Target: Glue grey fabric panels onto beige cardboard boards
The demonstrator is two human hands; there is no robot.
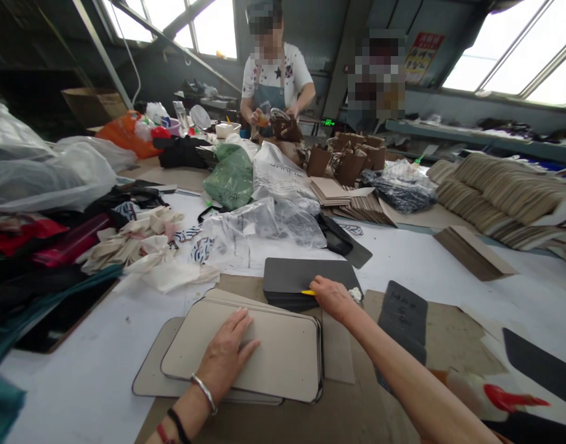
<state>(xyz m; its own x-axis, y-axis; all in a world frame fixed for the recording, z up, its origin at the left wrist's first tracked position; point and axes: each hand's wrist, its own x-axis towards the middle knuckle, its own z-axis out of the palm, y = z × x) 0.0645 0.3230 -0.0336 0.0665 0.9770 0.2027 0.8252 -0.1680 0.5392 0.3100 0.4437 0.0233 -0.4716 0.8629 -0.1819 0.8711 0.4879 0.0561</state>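
My left hand (230, 351) lies flat, fingers apart, on a stack of beige rounded-corner panels (283, 351) with dark edges. Another beige panel (148, 370) sticks out from under the stack at the left. Closed round a thin yellow stick (309, 292), my right hand (332, 297) is over the front edge of a pile of dark grey panels (306, 271). Only the stick's pointed yellow end shows. A small white crumpled lump (356, 294) is just right of that hand; whether it touches the hand I cannot tell.
Brown board (338, 413) lies under the panels. A dark grey panel with writing (403, 314) and a bottle with a red nozzle (505, 398) are at the right. Clear plastic bags (264, 231) and fabric scraps (135, 240) lie beyond. Across the table a person (278, 86) handles a brown bag.
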